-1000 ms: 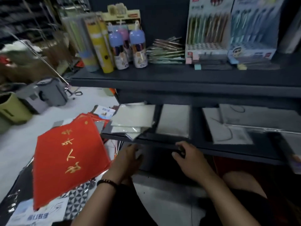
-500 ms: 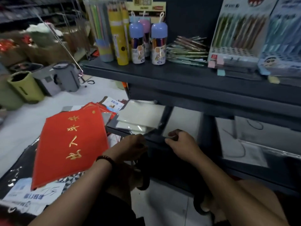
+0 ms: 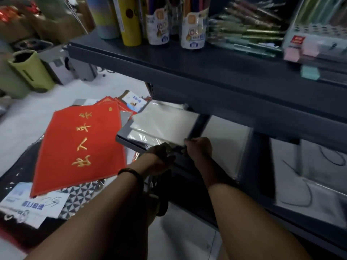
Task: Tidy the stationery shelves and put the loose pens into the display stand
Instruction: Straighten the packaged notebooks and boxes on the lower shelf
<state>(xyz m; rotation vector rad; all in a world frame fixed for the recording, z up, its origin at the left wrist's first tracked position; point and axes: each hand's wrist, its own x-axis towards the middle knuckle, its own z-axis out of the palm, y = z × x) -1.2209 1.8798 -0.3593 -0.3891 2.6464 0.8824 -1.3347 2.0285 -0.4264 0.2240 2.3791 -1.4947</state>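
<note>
- The loose pens [image 3: 249, 32] lie in a heap on the upper shelf [image 3: 206, 76], well above my hands. They sit between a labelled white cup [image 3: 193, 34] and the display stand [image 3: 317, 40].
- The display stand sits at the right end of that shelf, with a pink block [image 3: 292, 55] and a teal block [image 3: 309, 72] at its foot.
- Left of the cups stand a yellow tube [image 3: 130, 21] and a pale blue one [image 3: 105, 19], close together.
- On the lower shelf [image 3: 131, 142], pale packets [image 3: 165, 124] in clear sleeves are stacked crookedly. Their corner hangs over the left front edge.
- A dark divider [image 3: 199, 126] runs back from the front lip, with more pale sheets [image 3: 227, 139] to its right.
- A red cloth [image 3: 78, 152] with gold characters lies on a pile of papers to my left, overlapping a black-and-white patterned sheet [image 3: 82, 196].
- A green bin [image 3: 32, 72] and a grey bin [image 3: 62, 62] stand on the white floor [image 3: 24, 124] beyond.
- My right hand [image 3: 199, 149] grips the front lip of the lower shelf at the foot of the divider, thumb on top by the packets' corner.
- My left hand [image 3: 159, 158] is just beside it, fingers curled under at the same lip. I cannot tell what they hold, if anything. A dark bracelet [image 3: 131, 173] circles that wrist.
- The upper shelf's front edge juts out over my hands, so the way up to the pens goes out and around it. The floor below my arms is bare.
</note>
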